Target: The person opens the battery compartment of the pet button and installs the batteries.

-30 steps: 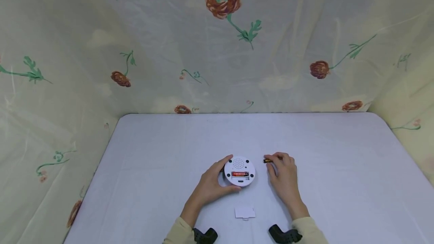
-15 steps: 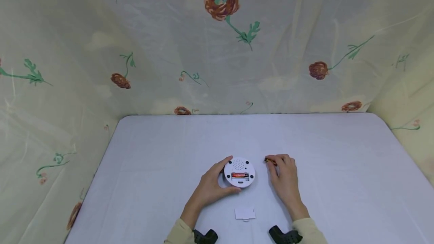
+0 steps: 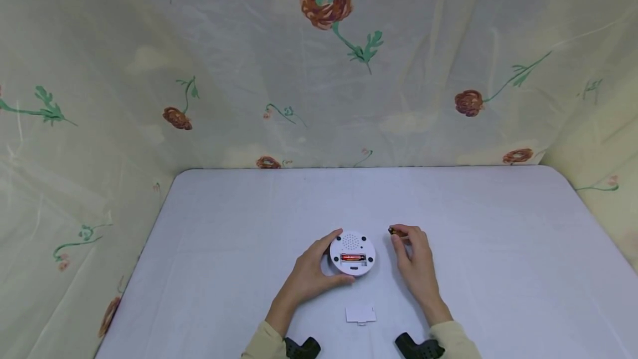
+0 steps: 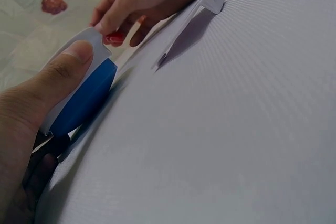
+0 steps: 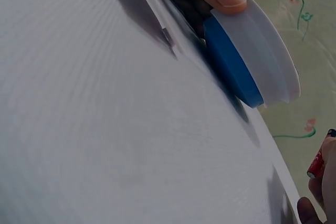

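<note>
left hand point(image 3: 311, 270): curled round device point(image 3: 352, 249) rim, thumb near side, fingers far side | device: within that hold, slot face up, fitted cell point(image 3: 353, 257) in slot | right hand point(image 3: 417, 262): pinching spare cell point(image 5: 317, 163), tip poking out leftward, right of device, not touching | cover point(image 3: 361, 314): on table point(image 3: 249, 226), nearer person

The device point(image 5: 249, 51) is white and blue, the backdrop point(image 3: 326, 60) brown-flowered.

Left hand point(image 4: 31, 106) around blue-white device point(image 4: 86, 100)
</note>
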`<state>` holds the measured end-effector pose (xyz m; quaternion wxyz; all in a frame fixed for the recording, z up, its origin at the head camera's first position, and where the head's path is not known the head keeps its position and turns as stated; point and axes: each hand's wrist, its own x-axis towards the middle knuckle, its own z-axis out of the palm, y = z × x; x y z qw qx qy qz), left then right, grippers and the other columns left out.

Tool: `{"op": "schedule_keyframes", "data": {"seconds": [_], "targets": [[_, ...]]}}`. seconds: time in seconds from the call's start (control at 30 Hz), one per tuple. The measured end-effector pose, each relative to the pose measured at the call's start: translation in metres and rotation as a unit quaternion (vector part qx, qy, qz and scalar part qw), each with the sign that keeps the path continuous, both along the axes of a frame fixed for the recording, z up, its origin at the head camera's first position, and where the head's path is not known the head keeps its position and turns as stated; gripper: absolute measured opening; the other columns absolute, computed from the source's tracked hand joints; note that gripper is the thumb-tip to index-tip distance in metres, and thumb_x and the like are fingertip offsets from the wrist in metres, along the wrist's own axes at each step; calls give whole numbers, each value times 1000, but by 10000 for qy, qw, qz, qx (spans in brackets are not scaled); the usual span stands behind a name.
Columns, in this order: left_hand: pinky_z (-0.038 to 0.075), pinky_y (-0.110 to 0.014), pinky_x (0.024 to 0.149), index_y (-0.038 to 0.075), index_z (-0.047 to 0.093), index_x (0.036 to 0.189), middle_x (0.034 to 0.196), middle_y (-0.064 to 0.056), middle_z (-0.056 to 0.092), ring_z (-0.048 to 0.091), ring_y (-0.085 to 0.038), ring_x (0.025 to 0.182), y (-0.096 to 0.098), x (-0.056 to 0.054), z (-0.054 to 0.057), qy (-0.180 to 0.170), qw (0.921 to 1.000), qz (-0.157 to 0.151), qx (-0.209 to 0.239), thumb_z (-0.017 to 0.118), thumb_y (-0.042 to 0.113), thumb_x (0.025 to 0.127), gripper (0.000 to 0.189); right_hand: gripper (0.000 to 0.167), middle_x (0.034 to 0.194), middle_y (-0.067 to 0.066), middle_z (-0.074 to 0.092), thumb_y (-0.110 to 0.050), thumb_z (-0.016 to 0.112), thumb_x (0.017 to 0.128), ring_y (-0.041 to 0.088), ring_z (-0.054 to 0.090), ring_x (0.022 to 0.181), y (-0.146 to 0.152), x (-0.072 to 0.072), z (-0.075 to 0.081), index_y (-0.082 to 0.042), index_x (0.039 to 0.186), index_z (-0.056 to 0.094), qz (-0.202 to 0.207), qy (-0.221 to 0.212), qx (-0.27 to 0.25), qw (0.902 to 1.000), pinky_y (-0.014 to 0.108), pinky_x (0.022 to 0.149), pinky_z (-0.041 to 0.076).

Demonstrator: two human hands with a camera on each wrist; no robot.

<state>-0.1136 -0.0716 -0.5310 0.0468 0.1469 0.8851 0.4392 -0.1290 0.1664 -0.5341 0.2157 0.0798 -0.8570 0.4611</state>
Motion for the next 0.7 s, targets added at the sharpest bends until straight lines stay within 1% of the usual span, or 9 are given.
{"op": "schedule_keyframes", "data": {"seconds": [0.1, 0.17, 0.23, 0.33, 0.43, 0.53, 0.7], "targets": [[41, -43, 104, 46, 26, 144, 138, 10, 49, 49, -10, 124, 0, 1, 0, 3, 10000, 12, 0, 78, 58, 64, 96, 21, 104, 5, 60, -8, 56, 94, 3, 48, 94, -2, 1, 1, -5, 114, 59, -19, -189, -348, 9992, 9, 81, 39], [41, -44, 103, 45, 26, 145, 137, 9, 50, 49, -10, 123, 0, 1, 1, 14, 10000, 17, -20, 78, 57, 65, 97, 21, 106, 6, 60, -7, 55, 94, 2, 51, 92, -3, 2, 2, -3, 114, 58, 46, -288, -679, 9973, 8, 80, 41], [41, -44, 103, 44, 26, 145, 137, 9, 50, 49, -10, 123, 0, 2, 1, 15, 10000, 22, -26, 78, 57, 65, 97, 21, 106, 9, 60, -5, 55, 94, 4, 54, 90, -5, 3, 3, -1, 114, 57, 159, -311, -912, 9952, 7, 79, 43], [42, -44, 103, 44, 27, 145, 136, 9, 50, 50, -10, 122, 0, 2, 1, 17, 10000, 19, -3, 79, 57, 65, 96, 21, 102, 14, 59, 0, 54, 93, 11, 57, 86, -7, 6, 9, 5, 114, 54, 396, -239, -1165, 9921, 8, 78, 45], [42, -44, 103, 43, 27, 145, 137, 9, 50, 49, -10, 122, 0, 1, 0, 11, 10000, 8, 15, 78, 57, 65, 96, 21, 99, 17, 58, 4, 53, 93, 13, 57, 87, -11, 11, 21, 9, 113, 51, 565, -149, -1262, 9903, 8, 76, 45], [42, -43, 103, 44, 26, 145, 137, 9, 50, 49, -9, 123, 0, 0, 0, 7, 10000, 14, -38, 78, 59, 64, 97, 21, 99, 19, 57, 5, 52, 92, 11, 56, 89, -16, 15, 33, 12, 111, 50, 710, -104, -1379, 9878, 9, 77, 45], [43, -42, 102, 44, 25, 145, 137, 9, 50, 50, -9, 122, 1, -1, -1, 15, 9999, 19, -100, 77, 60, 64, 97, 20, 96, 22, 58, 8, 53, 91, 7, 56, 91, -22, 18, 36, 14, 109, 50, 976, 40, -1374, 9857, 10, 80, 44]]}}
